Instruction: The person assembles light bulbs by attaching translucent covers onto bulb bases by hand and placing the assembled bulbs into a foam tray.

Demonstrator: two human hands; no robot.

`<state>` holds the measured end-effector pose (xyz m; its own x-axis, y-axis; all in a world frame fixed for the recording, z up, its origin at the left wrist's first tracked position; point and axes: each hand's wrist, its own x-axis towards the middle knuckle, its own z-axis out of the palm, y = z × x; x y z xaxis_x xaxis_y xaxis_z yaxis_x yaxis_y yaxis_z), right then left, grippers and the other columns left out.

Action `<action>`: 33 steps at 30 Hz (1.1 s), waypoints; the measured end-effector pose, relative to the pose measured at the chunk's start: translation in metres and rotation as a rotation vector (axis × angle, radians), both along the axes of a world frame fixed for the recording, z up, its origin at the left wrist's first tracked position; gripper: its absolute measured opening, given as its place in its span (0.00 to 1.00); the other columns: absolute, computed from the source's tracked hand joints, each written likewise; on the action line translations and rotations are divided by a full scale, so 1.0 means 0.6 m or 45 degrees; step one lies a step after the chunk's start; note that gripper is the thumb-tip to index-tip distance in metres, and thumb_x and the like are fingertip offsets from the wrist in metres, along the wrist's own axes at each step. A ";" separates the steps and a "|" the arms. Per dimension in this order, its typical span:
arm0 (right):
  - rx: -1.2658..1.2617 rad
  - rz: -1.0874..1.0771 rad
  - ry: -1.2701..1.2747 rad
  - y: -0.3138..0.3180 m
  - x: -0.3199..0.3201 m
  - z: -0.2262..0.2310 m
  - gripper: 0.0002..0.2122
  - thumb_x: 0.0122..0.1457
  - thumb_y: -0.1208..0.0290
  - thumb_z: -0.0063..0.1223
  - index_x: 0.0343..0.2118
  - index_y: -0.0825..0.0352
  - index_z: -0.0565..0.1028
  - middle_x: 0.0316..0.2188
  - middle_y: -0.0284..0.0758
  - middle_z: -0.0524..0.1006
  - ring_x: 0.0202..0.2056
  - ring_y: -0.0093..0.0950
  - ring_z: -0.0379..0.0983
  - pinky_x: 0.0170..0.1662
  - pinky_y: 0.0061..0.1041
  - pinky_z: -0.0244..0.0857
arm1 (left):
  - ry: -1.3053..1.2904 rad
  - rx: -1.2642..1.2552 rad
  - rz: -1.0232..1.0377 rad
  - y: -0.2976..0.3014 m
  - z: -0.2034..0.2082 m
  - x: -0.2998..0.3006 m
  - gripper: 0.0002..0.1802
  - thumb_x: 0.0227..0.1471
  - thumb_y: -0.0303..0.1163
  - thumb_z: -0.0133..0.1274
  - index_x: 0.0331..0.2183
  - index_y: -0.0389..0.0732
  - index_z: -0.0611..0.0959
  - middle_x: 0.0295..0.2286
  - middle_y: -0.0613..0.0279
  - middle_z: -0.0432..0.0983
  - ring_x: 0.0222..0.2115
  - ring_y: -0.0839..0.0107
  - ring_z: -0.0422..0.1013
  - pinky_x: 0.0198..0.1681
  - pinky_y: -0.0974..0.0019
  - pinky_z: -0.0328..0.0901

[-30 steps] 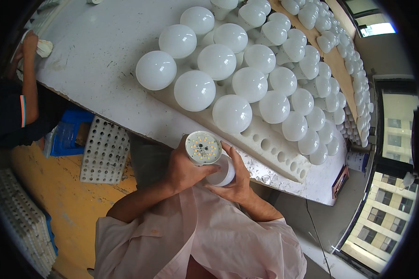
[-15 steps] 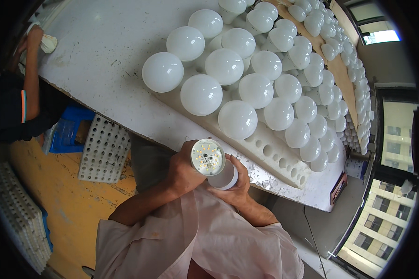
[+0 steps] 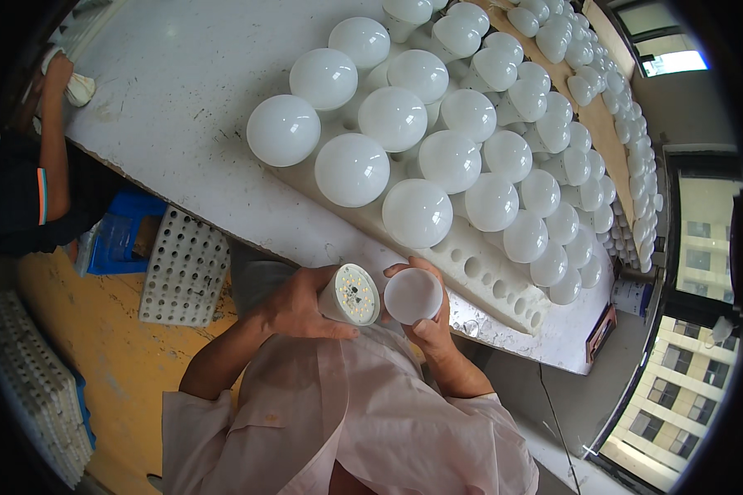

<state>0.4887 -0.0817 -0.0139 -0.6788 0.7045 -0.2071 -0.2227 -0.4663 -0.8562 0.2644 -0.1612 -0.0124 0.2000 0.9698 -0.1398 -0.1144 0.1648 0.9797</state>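
My left hand [image 3: 299,307] is wrapped round an LED bulb body [image 3: 357,295], whose round board dotted with yellow chips faces up and tilts to the right. Close beside it, a white round bulb cover [image 3: 413,295] sits in the curled fingers of my right hand [image 3: 435,328]. A narrow gap separates body and cover. Both hands are in front of my chest, by the near edge of the table. Just beyond them, white-domed bulbs [image 3: 418,213] stand in rows in a pale foam tray [image 3: 487,285] with some bare holes along its near edge.
The white table [image 3: 173,107] slants across the view, with more bulbs beyond a wooden strip [image 3: 545,62]. At far left a co-worker's arm [image 3: 54,157] reaches over a cloth. Below are a blue stool [image 3: 124,239], a perforated tray [image 3: 186,268] and stacked trays [image 3: 37,388].
My hands have moved apart, so the cover no longer overlaps behind the bulb body. The body has turned and tilted to the right; the cover has come up and rightward.
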 end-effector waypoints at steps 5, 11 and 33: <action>0.033 0.090 0.005 0.007 -0.002 0.010 0.44 0.42 0.57 0.68 0.59 0.67 0.54 0.51 0.48 0.65 0.43 0.32 0.72 0.36 0.27 0.75 | 0.055 0.009 -0.055 0.002 -0.008 -0.002 0.35 0.31 0.38 0.72 0.42 0.34 0.77 0.37 0.56 0.78 0.38 0.71 0.73 0.44 0.66 0.67; 0.087 0.192 -0.002 0.008 0.002 0.008 0.41 0.43 0.60 0.68 0.58 0.68 0.56 0.50 0.45 0.66 0.48 0.31 0.69 0.41 0.28 0.73 | 0.017 0.026 -0.111 0.000 -0.013 -0.003 0.36 0.31 0.39 0.73 0.42 0.34 0.77 0.37 0.55 0.78 0.38 0.70 0.73 0.45 0.65 0.67; 0.686 0.447 -0.259 0.036 0.008 0.016 0.39 0.36 0.68 0.71 0.55 0.66 0.62 0.47 0.39 0.71 0.49 0.33 0.68 0.53 0.32 0.60 | 0.066 -0.054 -0.188 -0.003 -0.009 -0.012 0.36 0.31 0.44 0.71 0.40 0.31 0.78 0.35 0.52 0.78 0.38 0.65 0.74 0.44 0.65 0.67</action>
<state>0.4938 -0.0598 -0.0040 -0.8709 0.4902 -0.0364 0.0543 0.0222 -0.9983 0.2574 -0.1632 -0.0179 0.3315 0.9233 -0.1937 -0.0350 0.2172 0.9755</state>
